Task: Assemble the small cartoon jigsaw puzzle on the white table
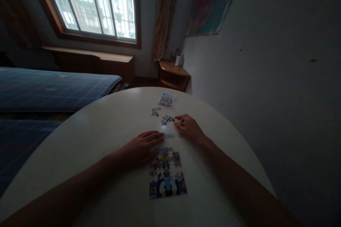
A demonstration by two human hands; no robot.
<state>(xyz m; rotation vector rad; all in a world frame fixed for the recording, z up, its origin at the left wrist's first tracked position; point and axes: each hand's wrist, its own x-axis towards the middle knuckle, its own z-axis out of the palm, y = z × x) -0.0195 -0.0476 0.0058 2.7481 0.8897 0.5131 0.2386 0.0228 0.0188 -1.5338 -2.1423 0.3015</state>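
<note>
A partly assembled jigsaw puzzle [167,186] with a blue cartoon face lies on the round white table, gaps in its upper part. My left hand [145,145] rests palm down along its upper left side, fingers stretched out. The fingertips reach a short joined strip of puzzle pieces [168,136] above the puzzle. My right hand [188,127] is at the right edge of a pile of loose puzzle pieces [167,119], its fingers bent and apart; no piece shows between them. One loose piece [180,134] lies just below that hand.
Farther back on the table [112,113] are another small cluster of puzzle pieces [155,111] and a printed picture card or packet [167,99]. A bed with a plaid mattress [53,90] stands left. Beyond are a corner shelf [174,69] and a barred window; a wall runs along the right.
</note>
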